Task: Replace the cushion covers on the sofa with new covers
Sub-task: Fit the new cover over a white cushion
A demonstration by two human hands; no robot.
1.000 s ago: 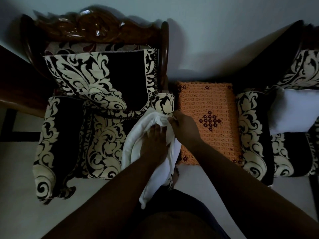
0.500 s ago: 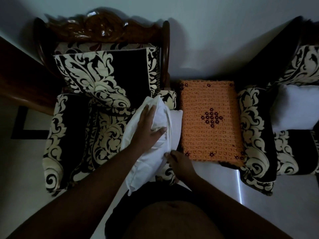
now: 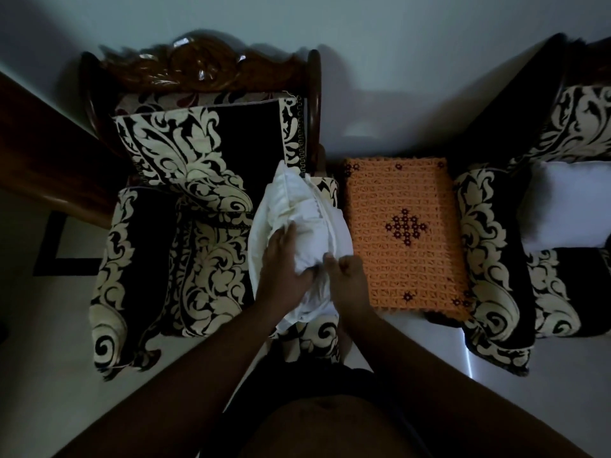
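A white cushion (image 3: 297, 209) in a crumpled white cover rests on the right armrest of a black-and-cream patterned armchair (image 3: 172, 259). My left hand (image 3: 284, 262) presses down on the cushion's near half, fingers gripping the fabric. My right hand (image 3: 347, 276) pinches the cover's open edge on the cushion's near right side. A black-and-cream patterned cushion (image 3: 205, 153) leans against the chair's back. Another white cushion (image 3: 568, 200) lies on the seat of a second patterned chair at the right.
An orange crocheted cloth (image 3: 403, 233) with dark flower motifs covers a small table between the two chairs. A carved wooden crest (image 3: 198, 64) tops the left chair's back. A dark wooden surface (image 3: 39, 153) juts in at the left. Pale floor lies below.
The cushion has been turned and stood more upright on the armrest. My left hand slid down toward its near end, and my right hand moved up to the cover's open edge.
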